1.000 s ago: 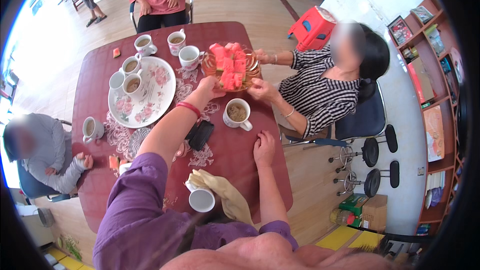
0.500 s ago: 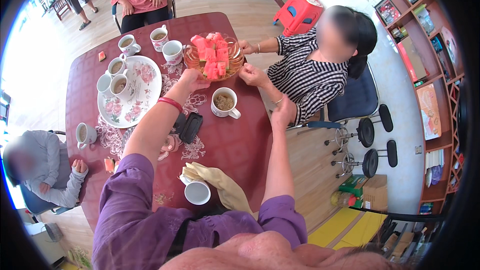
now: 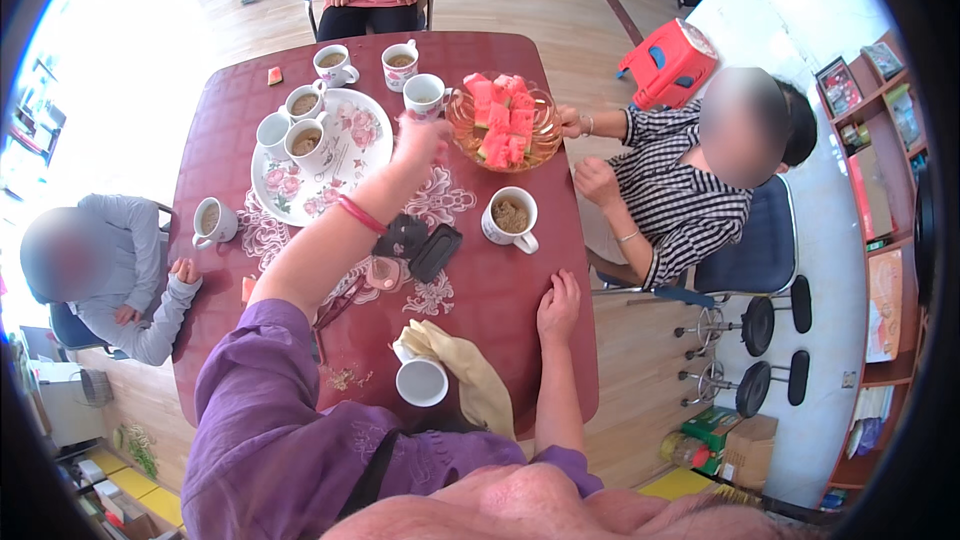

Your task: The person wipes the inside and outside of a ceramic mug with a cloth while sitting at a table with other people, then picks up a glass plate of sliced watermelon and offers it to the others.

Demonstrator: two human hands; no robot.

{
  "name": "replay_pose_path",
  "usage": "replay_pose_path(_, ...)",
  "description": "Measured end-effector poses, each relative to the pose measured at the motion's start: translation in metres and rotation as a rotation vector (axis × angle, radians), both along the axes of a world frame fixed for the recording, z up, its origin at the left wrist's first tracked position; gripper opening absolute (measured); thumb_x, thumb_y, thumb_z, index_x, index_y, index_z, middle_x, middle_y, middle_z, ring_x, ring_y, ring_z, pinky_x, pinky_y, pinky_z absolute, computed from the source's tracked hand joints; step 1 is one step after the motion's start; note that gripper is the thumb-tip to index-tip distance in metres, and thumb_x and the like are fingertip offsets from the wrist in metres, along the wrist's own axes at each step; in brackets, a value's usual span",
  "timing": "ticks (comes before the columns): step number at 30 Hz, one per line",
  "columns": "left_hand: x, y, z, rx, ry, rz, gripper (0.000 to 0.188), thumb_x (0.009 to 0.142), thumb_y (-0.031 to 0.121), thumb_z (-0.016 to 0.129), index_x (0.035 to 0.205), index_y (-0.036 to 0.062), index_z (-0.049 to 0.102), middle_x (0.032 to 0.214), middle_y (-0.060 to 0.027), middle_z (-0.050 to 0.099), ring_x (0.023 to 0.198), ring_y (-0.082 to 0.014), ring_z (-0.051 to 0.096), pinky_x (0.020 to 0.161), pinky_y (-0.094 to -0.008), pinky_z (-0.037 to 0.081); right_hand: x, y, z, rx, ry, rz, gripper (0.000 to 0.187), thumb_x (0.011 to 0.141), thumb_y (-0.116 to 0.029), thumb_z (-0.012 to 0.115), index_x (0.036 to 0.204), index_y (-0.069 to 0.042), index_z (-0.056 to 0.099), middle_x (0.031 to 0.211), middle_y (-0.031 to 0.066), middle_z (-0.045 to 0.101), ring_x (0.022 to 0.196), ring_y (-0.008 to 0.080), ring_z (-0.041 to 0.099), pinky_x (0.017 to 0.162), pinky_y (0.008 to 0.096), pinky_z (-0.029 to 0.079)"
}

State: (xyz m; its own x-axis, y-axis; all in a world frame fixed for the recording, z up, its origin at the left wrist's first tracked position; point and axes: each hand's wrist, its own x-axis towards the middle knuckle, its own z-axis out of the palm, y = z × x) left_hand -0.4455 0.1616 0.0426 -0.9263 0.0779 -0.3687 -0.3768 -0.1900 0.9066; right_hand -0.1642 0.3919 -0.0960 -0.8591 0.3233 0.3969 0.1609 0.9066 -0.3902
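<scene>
My left arm stretches out over the dark red table. My left hand (image 3: 425,143), smeared by motion, is between a white mug (image 3: 424,105) and the amber glass bowl (image 3: 548,146); its fingers are hard to make out. Watermelon slices (image 3: 507,120) are piled in the bowl. Beside the bowl, a person in a striped shirt keeps one hand (image 3: 572,122) at its right rim. My right hand (image 3: 558,308) lies open on the table's right edge, holding nothing. Between my hands stands a mug with brownish contents (image 3: 510,219).
A round floral tray (image 3: 375,155) with several mugs lies to the left. A dark case (image 3: 436,252) rests mid-table. Closest to me are a white mug (image 3: 422,383) and a yellowish cloth (image 3: 470,370). People sit around the table; a red stool (image 3: 672,62) stands behind.
My left hand has come off the bowl's rim. My right hand has moved from beside the other person's forearm down to the table edge. My view has shifted left.
</scene>
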Motion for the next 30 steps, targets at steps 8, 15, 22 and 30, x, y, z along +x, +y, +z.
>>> replay_pose_path(8, -0.052, -0.070, -0.031, 0.246, -0.305, 0.025, 0.032, 0.081, 0.015, 0.062, 0.107, 0.0007, 0.048, 0.099, -0.0136, 0.049, 0.083, -0.0273, 0.055, 0.067, -0.0423, 0.050, -0.009, -0.005, 0.001, 0.040, 0.024, -0.009, 0.024, 0.081, -0.005, 0.054, 0.103, 0.000, 0.062, 0.119, 0.0135, 0.058, 0.117, 0.0325, 0.051, 0.100, 0.0421, 0.041)
replay_pose_path(15, -0.040, 0.025, -0.066, 0.036, -0.377, -0.152, 0.041, 0.081, 0.013, 0.061, 0.117, 0.0018, 0.044, 0.112, -0.0193, 0.046, 0.094, -0.0355, 0.052, 0.080, -0.0528, 0.049, -0.005, 0.000, -0.003, 0.065, 0.014, -0.039, 0.025, 0.080, -0.006, 0.055, 0.104, -0.001, 0.062, 0.119, 0.0129, 0.058, 0.118, 0.0315, 0.051, 0.101, 0.0414, 0.041)
replay_pose_path(22, -0.064, 0.054, -0.116, 0.360, -0.357, -0.148, 0.038, 0.081, -0.008, 0.038, 0.118, -0.0019, 0.042, 0.115, -0.0257, 0.052, 0.102, -0.0478, 0.057, 0.087, -0.0660, 0.046, -0.011, -0.006, 0.003, 0.066, 0.008, -0.043, 0.026, 0.080, -0.006, 0.055, 0.104, -0.001, 0.062, 0.120, 0.0128, 0.057, 0.117, 0.0309, 0.050, 0.100, 0.0422, 0.041)
replay_pose_path(30, -0.061, 0.069, -0.100, 0.283, -0.354, -0.194, 0.055, 0.071, -0.014, 0.035, 0.123, 0.0016, 0.045, 0.117, -0.0199, 0.057, 0.102, -0.0398, 0.060, 0.093, -0.0626, 0.044, -0.010, -0.008, 0.006, 0.039, -0.002, -0.050, 0.024, 0.079, -0.005, 0.055, 0.102, -0.002, 0.061, 0.117, 0.0123, 0.058, 0.115, 0.0317, 0.051, 0.099, 0.0417, 0.042)
